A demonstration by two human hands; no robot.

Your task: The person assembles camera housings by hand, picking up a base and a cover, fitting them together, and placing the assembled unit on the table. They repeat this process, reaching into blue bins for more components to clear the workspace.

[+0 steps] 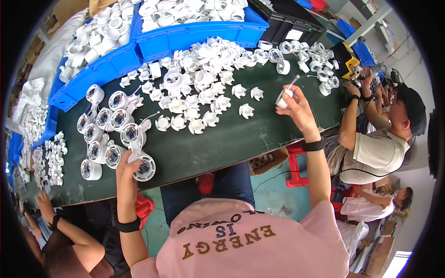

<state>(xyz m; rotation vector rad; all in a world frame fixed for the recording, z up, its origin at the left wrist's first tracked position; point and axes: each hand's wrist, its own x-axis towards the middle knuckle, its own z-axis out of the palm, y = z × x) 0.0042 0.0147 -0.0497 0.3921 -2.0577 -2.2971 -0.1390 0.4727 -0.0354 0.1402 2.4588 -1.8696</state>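
At the left front of the table, my left hand (pixel 127 172) is closed on a round white housing (pixel 146 168) with a dark circuit board under its clear ring. Further right, over the dark green table, my right hand (pixel 299 110) pinches a small white cylindrical part (pixel 284 99) that has a thin stem or wire pointing up. Similar round housings with boards (pixel 103 119) stand grouped just beyond my left hand, some with wires trailing. Between my hands and further back lies a heap of white petal-shaped plastic pieces (pixel 204 76), a few of them (pixel 246 110) lying loose.
Blue bins (pixel 199 41) filled with white plastic parts line the back. Clear-rimmed round parts (pixel 320 62) cluster at the far right. Small white pieces (pixel 54 160) lie at the left edge. Co-workers sit on both sides; one hand (pixel 46 207) rests at the left table edge.
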